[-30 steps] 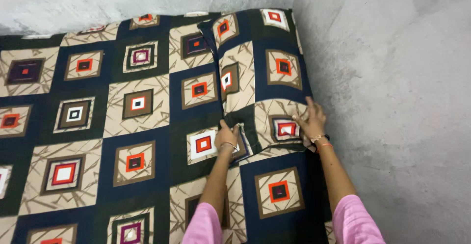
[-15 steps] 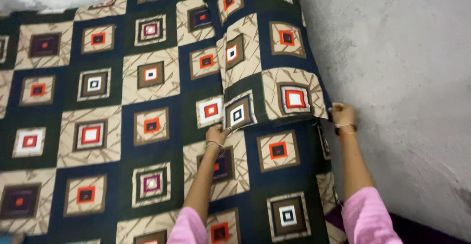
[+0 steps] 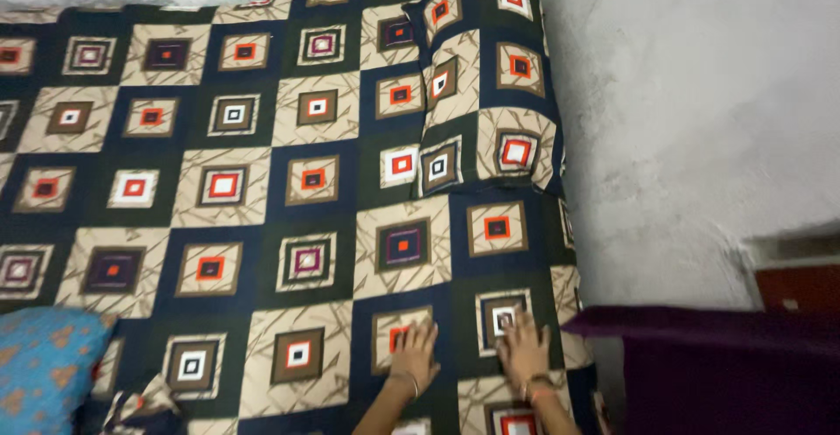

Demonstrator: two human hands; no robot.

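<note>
A bed sheet [image 3: 262, 199] with a pattern of dark and beige squares covers the whole bed. A pillow [image 3: 486, 94] in the same patterned cloth lies at the far right corner, against the wall. My left hand [image 3: 416, 354] rests flat on the sheet near the bed's front right part, fingers spread. My right hand [image 3: 523, 347] lies flat beside it, a little to the right, with bangles on the wrist. Neither hand holds anything. Both are well short of the pillow.
A rough grey wall [image 3: 691, 111] runs along the bed's right side and behind it. A purple cloth-covered object [image 3: 726, 365] stands at the lower right. A blue patterned cushion [image 3: 44, 365] sits at the lower left corner.
Both hands have let go of the pillow's near edge and moved back toward me, now pressed flat on the sheet. The view has widened and shifted left.
</note>
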